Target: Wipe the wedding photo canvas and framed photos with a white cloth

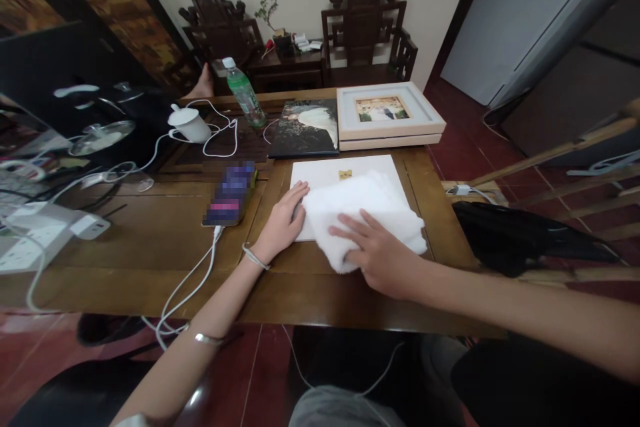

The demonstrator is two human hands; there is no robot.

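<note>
A flat white panel [370, 164] with a small gold patch [345, 175] lies on the wooden table in front of me. Over much of it is spread a fluffy white cloth [370, 200], which hangs past the panel's right and near edges. My right hand [375, 250] presses on the cloth and grips its near part, fingers spread across the top. Along the panel's left edge rests my left hand [287, 217], its fingers stretched out and holding nothing. Part of the panel is hidden under the cloth.
Behind the panel lie a dark photo board [305, 130] and a pale framed picture [387, 137]. Left of my hands are a phone [230, 193] on a white cable, a green bottle [245, 93], a lidded cup [190, 123] and a power strip [37, 240]. A person's foot [203, 83] shows beyond.
</note>
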